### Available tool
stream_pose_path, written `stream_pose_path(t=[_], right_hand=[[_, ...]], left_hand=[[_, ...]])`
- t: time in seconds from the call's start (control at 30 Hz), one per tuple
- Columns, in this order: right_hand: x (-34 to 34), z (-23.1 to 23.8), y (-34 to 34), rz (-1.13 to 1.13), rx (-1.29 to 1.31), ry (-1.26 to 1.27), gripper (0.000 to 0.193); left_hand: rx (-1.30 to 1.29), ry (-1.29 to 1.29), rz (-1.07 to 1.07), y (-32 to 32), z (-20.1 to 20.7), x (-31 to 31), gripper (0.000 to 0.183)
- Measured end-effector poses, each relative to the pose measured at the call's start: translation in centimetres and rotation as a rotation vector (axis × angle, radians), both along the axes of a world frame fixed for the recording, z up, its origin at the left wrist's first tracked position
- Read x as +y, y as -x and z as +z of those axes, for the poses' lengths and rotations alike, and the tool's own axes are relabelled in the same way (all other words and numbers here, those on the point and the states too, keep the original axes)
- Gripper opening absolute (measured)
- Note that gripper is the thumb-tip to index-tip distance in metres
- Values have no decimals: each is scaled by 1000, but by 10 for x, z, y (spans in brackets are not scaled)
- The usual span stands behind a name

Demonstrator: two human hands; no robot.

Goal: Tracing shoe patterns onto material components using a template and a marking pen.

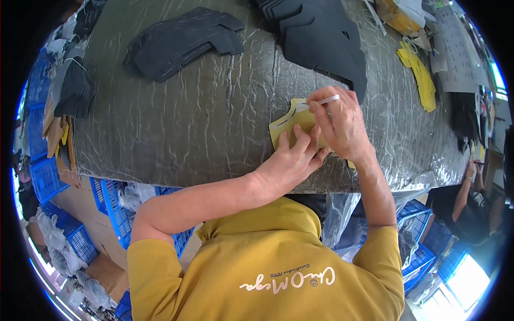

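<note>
Near the front edge of the worktable [176, 125], a flat yellow piece [305, 119] with narrow slots and a notched outline lies under both hands. The left hand [290, 159] presses it with spread fingers, gripping nothing; the right hand [341, 122] pinches a slim white pen-like tool [329, 99] closely, its tip by the far edge. Marking along a slot seems the step in hand (the tip's contact is hard to make out); the next move calls for steady pressure. Around them, the tabletop covering is wrinkled and glossy, with matte dark-grey cut sheets [321, 43] stacked beyond.
</note>
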State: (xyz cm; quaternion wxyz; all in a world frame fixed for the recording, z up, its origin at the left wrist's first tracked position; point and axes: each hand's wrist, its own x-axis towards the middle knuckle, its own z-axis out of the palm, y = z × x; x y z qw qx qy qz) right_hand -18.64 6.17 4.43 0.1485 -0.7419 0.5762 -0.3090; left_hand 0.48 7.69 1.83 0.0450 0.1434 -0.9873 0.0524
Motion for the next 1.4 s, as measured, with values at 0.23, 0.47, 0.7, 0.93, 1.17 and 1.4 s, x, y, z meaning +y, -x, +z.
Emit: stream_pose_path(t=[0.23, 0.47, 0.7, 0.93, 1.17, 1.4], right_hand=[[-2, 5, -2, 61, -44, -34, 3], [2, -6, 6, -61, 22, 15, 3], [8, -7, 4, -172, -28, 93, 3], [18, -5, 11, -189, 91, 193, 6], [38, -7, 19, -226, 96, 189, 11], [55, -6, 24, -271, 92, 174, 3]], left_hand=[[-70, 37, -3, -2, 4, 0, 55], [-59, 53, -24, -1, 6, -3, 56], [-54, 38, -38, 0, 6, -3, 57], [-70, 13, -36, 0, 9, -5, 59], [-72, -6, -48, 0, 11, -7, 63], [-78, -14, -64, 0, 13, -9, 64]])
